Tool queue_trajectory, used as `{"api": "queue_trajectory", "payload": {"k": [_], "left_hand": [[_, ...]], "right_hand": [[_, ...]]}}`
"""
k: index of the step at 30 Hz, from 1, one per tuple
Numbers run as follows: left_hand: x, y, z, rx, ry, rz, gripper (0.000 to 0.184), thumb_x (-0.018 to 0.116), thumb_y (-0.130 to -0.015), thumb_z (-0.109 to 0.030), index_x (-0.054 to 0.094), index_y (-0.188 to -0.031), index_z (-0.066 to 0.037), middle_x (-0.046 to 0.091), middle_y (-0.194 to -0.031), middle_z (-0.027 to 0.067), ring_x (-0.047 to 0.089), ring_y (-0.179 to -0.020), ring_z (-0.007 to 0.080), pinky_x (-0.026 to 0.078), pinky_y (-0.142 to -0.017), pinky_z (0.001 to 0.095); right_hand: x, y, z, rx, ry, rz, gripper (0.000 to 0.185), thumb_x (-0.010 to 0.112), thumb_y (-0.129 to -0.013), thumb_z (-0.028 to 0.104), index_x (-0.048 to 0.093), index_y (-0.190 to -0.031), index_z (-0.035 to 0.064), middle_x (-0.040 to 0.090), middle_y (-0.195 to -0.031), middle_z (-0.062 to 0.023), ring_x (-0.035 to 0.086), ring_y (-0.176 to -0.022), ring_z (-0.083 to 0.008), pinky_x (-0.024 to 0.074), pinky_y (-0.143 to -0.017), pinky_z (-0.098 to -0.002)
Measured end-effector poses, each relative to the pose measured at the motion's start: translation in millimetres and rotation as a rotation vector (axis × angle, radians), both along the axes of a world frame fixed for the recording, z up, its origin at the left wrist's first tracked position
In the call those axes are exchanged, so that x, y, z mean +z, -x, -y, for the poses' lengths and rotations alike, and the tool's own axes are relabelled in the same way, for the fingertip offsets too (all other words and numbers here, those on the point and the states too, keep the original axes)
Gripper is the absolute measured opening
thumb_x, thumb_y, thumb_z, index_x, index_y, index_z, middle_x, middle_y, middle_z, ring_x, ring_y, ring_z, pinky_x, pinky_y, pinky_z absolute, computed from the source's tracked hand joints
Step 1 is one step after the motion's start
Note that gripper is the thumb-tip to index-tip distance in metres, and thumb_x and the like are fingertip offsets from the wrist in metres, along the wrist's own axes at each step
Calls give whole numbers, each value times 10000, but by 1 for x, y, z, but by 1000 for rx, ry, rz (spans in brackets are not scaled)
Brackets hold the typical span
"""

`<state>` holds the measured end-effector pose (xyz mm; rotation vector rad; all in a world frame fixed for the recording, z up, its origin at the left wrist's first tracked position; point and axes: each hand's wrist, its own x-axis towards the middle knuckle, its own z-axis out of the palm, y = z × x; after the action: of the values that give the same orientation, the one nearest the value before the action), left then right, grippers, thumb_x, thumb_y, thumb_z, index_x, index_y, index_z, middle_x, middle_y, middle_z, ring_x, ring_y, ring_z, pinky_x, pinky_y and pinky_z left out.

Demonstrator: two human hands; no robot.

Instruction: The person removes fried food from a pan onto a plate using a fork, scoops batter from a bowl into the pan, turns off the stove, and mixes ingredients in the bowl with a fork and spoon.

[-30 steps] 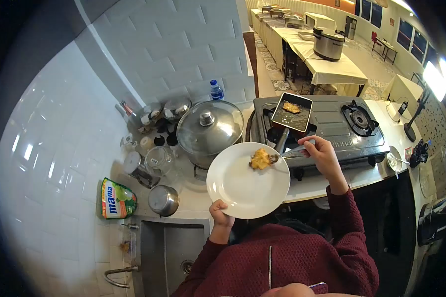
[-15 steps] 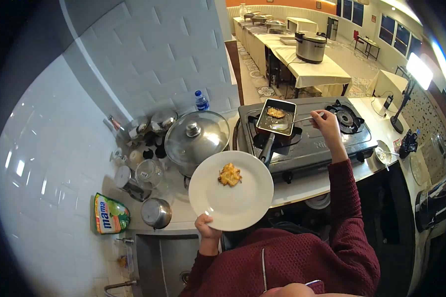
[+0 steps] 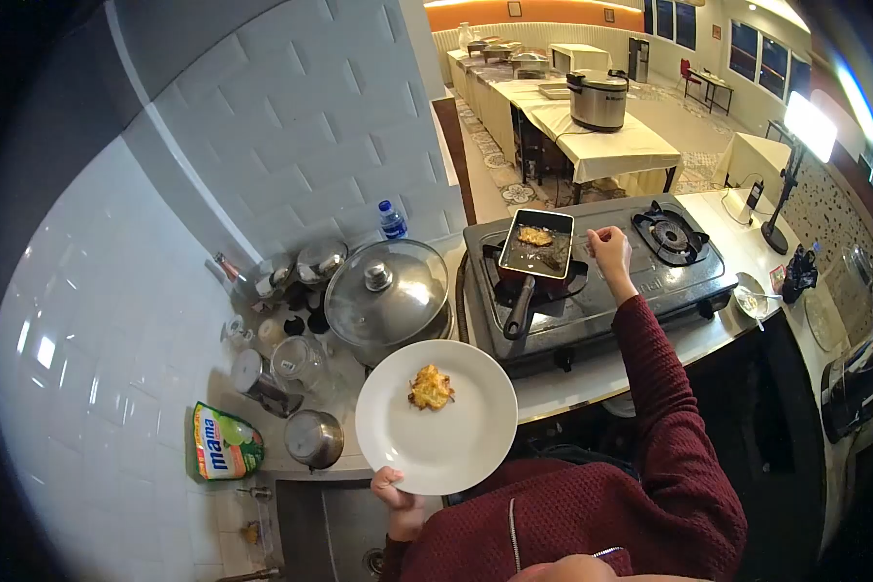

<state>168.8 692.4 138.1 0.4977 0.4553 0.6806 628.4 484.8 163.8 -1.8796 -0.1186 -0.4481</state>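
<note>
"Question: what is the left hand [image 3: 398, 497] doing?"

"It is gripping a round, glossy white plate [image 3: 456, 436] at the near left rim, the thumb lying over the edge. A ragged golden-brown fritter [image 3: 431, 387] is lying on the plate, left of its middle and towards the far side."

"And the right hand [image 3: 611, 254]?"

"It is reaching out over a dark two-burner gas stove [image 3: 584, 308], just right of a small rectangular black pan with a pale rim [image 3: 524, 260]. Its fingers are curling together, but I cannot tell whether they are gripping anything."

"What is the pan holding?"

"A second golden-brown fritter [image 3: 534, 236] is sitting inside, near the far side. The pan is resting over the stove's left part, its black handle [image 3: 520, 308] pointing towards the near side."

"What is standing beside the stove?"

"A large pot with a domed glass lid [image 3: 398, 301] is standing to its left on the white worktop [image 3: 567, 396], and a blue-capped plastic bottle [image 3: 392, 221] is standing behind it."
</note>
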Motion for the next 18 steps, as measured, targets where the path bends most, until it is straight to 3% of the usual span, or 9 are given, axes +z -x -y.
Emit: {"api": "queue_trajectory", "payload": {"k": [5,9,18], "left_hand": [[-5,4,-1,-16,-11,21,555,419,-550,-97,458,-1080,63,528,-1003,132,530,-912,276,448,-822,346],[-10,10,-4,-32,-2,24,590,422,-547,-118,444,-1111,56,523,-1030,147,524,-935,290,448,-832,358],[-15,10,-9,-36,-1,-2,641,423,-540,-140,427,-1152,51,519,-1058,162,520,-964,302,447,-848,371]], "right_hand": [[-8,-4,-7,-25,-57,19,213,677,-751,173,558,-720,-2,616,-609,-64,570,-507,-103,441,-466,-231],[-7,-3,-14,-124,-2,149,184,668,-734,156,557,-729,9,598,-610,-85,575,-534,-179,444,-516,-287],[42,20,-26,36,147,492,91,580,-777,63,511,-784,4,568,-686,-191,575,-657,-356,449,-573,-384]]}}
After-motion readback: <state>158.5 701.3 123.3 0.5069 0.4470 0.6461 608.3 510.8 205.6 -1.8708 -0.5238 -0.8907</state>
